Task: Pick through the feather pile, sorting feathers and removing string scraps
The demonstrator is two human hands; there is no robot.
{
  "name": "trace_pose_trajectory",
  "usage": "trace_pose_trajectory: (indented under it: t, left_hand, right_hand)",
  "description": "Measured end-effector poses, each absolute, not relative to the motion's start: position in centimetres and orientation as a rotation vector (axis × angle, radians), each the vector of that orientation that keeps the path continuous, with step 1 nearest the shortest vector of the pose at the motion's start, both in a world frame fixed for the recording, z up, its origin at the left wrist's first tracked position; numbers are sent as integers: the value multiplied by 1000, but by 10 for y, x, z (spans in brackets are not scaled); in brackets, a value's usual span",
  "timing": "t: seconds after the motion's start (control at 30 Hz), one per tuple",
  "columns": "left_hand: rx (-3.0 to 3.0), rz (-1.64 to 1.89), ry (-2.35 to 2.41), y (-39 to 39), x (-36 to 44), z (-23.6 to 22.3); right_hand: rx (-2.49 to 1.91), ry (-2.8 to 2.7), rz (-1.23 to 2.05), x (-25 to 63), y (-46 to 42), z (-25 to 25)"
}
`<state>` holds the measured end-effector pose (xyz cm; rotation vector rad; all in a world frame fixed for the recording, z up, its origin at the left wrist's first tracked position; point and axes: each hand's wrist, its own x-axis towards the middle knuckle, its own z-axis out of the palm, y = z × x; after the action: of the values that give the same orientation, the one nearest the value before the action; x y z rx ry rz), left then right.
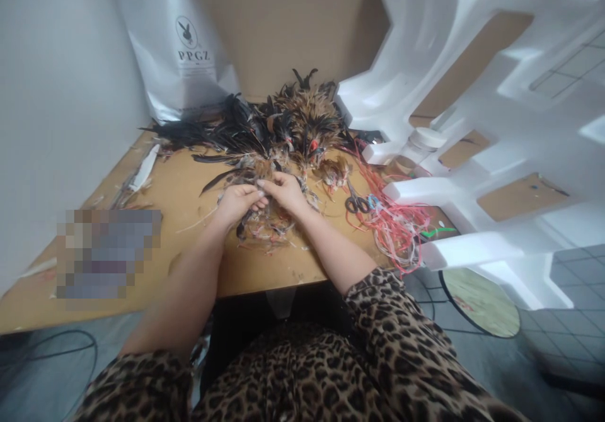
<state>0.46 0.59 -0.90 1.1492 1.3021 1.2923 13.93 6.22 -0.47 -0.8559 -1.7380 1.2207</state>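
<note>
My left hand (241, 201) and my right hand (286, 193) meet over the front middle of the table, fingertips nearly touching. Both are closed in a pinch on feathers; brown fluff (265, 171) shows just beyond the fingers, and the exact grip is partly hidden. Beneath them lies a scatter of loose feathers and down (269, 230). Behind, bunches of long black feathers (212, 133) and a large tan-brown feather bunch (307, 114) are heaped. A smaller brown tuft (333, 171) rests to the right of my right hand.
Black-handled scissors (357, 203) lie at the right beside tangled pink and red strings (399, 223). White foam packing (472, 239) juts over the right edge, near a white-lidded jar (426, 138). A silver-white bag (189, 75) stands behind. A blurred-out flat item (111, 255) lies left.
</note>
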Motion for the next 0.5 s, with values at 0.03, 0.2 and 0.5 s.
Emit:
trace_pose_trajectory:
  t: [0.03, 0.2, 0.5]
  left_hand:
    - [1147, 1287, 1303, 6, 4, -8]
    - [1114, 1258, 1310, 4, 4, -6]
    - [1079, 1376, 1322, 9, -4, -10]
  right_hand:
    - [-848, -1735, 1225, 140, 62, -4]
    - [-838, -1731, 1220, 140, 63, -6]
    - [-823, -1691, 1343, 146, 67, 3]
